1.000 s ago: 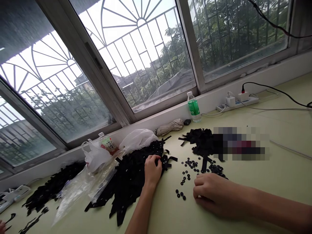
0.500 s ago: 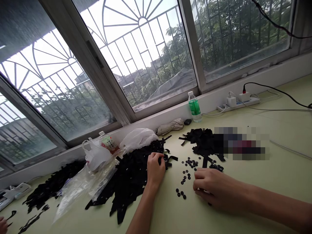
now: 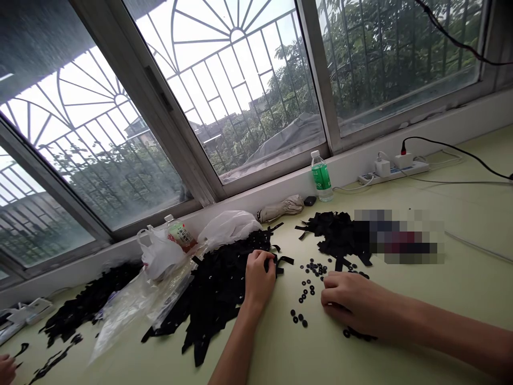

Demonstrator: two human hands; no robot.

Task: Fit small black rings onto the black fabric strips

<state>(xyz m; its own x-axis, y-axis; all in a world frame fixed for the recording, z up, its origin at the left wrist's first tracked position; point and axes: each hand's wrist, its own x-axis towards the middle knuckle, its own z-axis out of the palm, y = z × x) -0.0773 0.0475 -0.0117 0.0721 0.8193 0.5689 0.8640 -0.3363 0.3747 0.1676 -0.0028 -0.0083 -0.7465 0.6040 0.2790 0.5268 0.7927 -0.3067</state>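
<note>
Head view. Your left hand [image 3: 260,274]: fingers curled at the right edge of the large pile of black strips [image 3: 216,299]; whether they grip one, you cannot tell from here. Your right hand [image 3: 355,302]: fingers bent low over the pale green table [image 3: 452,299], their hold hidden. Black discs [image 3: 316,267]: scattered between your two hands, a few more showing along your right hand's near side. Smaller heap of black strips [image 3: 340,233]: beyond your right hand. Green-labelled bottle [image 3: 321,179]: upright near the window ledge. White plastic bag [image 3: 160,254]: behind the large pile, to its left. Another person's hand [image 3: 7,369]: lower left corner.
</note>
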